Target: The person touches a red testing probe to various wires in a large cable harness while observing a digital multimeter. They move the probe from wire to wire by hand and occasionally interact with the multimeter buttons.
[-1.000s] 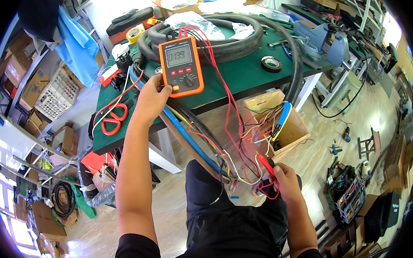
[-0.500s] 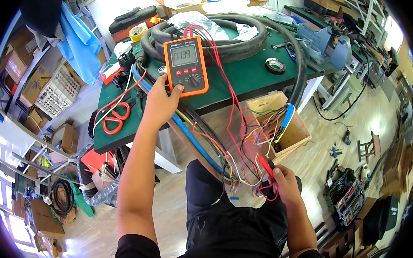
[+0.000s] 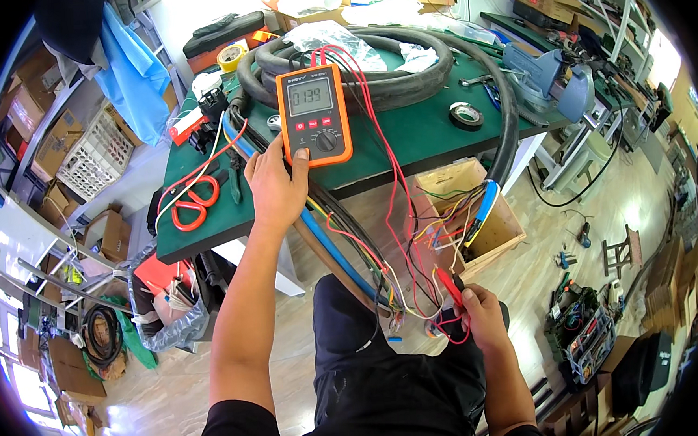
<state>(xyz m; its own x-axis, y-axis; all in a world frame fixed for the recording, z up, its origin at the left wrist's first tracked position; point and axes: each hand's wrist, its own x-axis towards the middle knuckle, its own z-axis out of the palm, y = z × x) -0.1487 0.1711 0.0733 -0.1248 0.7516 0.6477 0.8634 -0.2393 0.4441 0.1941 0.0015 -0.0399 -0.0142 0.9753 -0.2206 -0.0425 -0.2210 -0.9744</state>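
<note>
Head view: an orange digital multimeter point(image 3: 315, 114) extends beyond the left hand point(image 3: 277, 181), long axis pointing forward, thumb and fingers closed on its near left corner. The right hand point(image 3: 481, 314) pinches a red test-lead end point(image 3: 450, 285) aimed forward-left. Beyond those fingers, coloured wires point(image 3: 471, 229) cross a wooden box point(image 3: 509, 224).

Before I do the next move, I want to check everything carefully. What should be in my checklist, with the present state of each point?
1. Orange meter held by the left hand: ok.
2. Display showing digits: ok.
3. Red clip held in the right hand: ok.
4. Clip biting on bare metal: cannot tell, too small to see.
5. Wire ends near the knees kept apart: not ok, they bunch together.
6. Power to the wires off: cannot tell.
</note>
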